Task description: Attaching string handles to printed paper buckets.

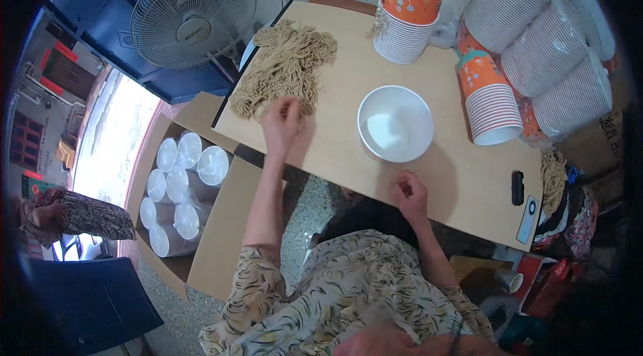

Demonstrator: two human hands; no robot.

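So the left hand (281, 125) is stretched out to the near edge of one big pile of tan noodles (284, 68) on the wooden tabletop (455, 175), fingers curled down into the strands, pinching at them as far as I can tell. The right hand (410, 196) sits near the table's front edge, loosely clenched and holding nothing I can see. Between the two hands, a bit further in, there's one empty white paper bowl (395, 123), standing upright, not touched by either hand.

Behind the bowl: one upside-down stack of orange-patterned paper bowls (410, 11), and a second shorter stack (492, 98) tipped over to the right of the empty bowl. Further right, about four long sleeves of the same bowls (549, 48) lie on their sides in plastic wrap.

Left of the table, an open cardboard box (201, 222) holds roughly eight bagged stacks of clear lids (175, 185). One white fan (193, 14) stands behind the noodles. A small black gadget (517, 187) lies near the table's right corner.
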